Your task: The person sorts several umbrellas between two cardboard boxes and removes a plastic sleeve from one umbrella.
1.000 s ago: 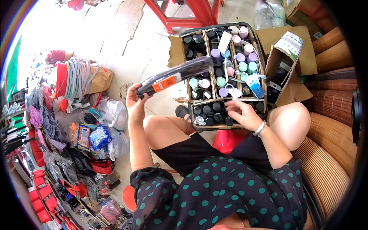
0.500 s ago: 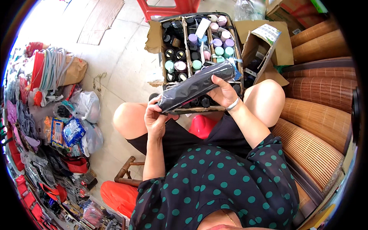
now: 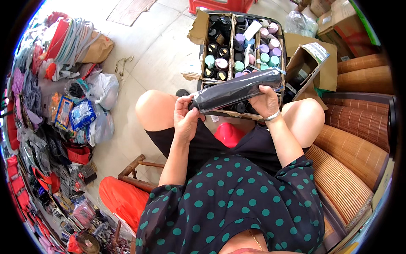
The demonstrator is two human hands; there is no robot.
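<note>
So I've got this long dark sleeve (image 3: 237, 89) across my lap, over my knees, tilted up a bit to my right. My left hand (image 3: 185, 116) is pinching its lower end, fingers closed around it, and my right hand (image 3: 265, 101) is wrapped around the upper part near the other end. It's sitting right over the near edge of the cardboard box (image 3: 241, 42) on the floor, which is packed with little bottles, black caps plus pastel ones. Bamboo mats (image 3: 359, 127) are off to my right, and piles of bagged stuff (image 3: 80, 114) to my left.
</note>
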